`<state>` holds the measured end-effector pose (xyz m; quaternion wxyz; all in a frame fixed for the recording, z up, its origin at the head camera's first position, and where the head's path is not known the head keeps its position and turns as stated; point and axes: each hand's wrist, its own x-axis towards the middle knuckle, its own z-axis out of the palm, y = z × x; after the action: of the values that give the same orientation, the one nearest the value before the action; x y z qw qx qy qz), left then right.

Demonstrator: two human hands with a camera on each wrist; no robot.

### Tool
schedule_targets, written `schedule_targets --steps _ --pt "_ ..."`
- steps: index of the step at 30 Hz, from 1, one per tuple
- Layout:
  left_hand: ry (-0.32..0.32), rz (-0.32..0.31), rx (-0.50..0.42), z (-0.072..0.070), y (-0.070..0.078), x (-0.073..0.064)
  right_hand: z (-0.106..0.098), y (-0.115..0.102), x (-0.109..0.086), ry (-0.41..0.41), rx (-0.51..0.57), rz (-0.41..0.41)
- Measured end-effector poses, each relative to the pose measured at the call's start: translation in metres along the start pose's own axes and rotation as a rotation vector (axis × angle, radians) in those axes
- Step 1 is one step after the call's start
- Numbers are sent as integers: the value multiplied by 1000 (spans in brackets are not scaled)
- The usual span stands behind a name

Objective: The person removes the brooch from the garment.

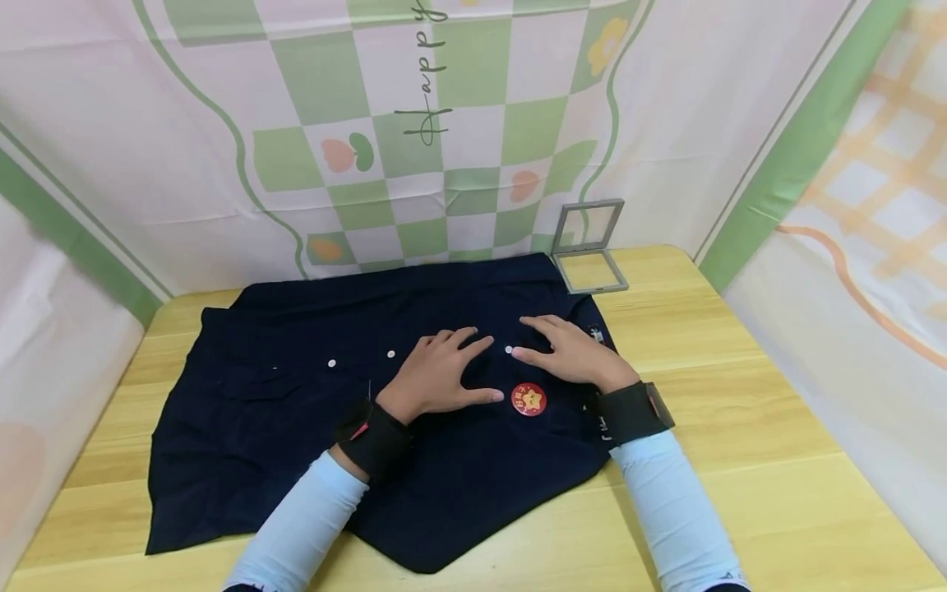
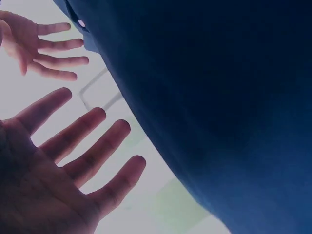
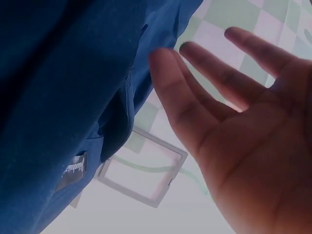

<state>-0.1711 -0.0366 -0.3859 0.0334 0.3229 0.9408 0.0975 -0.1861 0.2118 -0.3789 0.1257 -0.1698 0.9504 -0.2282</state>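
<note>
A navy blue button-up shirt (image 1: 444, 477) lies spread on the wooden table, with small white buttons (image 1: 331, 363) in a row across it. My left hand (image 1: 440, 374) is over the shirt's middle, fingers straight and spread. To its right, my right hand (image 1: 573, 353) is likewise extended, thumb near one white button (image 1: 508, 349). Neither hand holds anything. In the wrist views, both palms appear raised off the cloth. A round red sticker with a yellow star (image 1: 528, 400) sits on the shirt between the hands. A dark label (image 3: 72, 171) shows on the fabric in the right wrist view.
At the table's back right, an open grey hinged frame (image 1: 592, 271) with clear panels stands beside the shirt. A patterned cloth (image 1: 414, 148) hangs behind the table (image 1: 740, 444), with more cloth at both sides.
</note>
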Motion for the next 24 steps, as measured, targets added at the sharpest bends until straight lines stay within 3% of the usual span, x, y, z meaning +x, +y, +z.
schedule_targets --steps 8,18,24 --pt "6 63 39 7 15 12 2 0 -1 -37 7 -62" --pt "-32 89 4 18 29 20 7 2 -2 -72 -8 -146" --pt "-4 127 24 19 31 25 3 2 0 -79 -19 -196"
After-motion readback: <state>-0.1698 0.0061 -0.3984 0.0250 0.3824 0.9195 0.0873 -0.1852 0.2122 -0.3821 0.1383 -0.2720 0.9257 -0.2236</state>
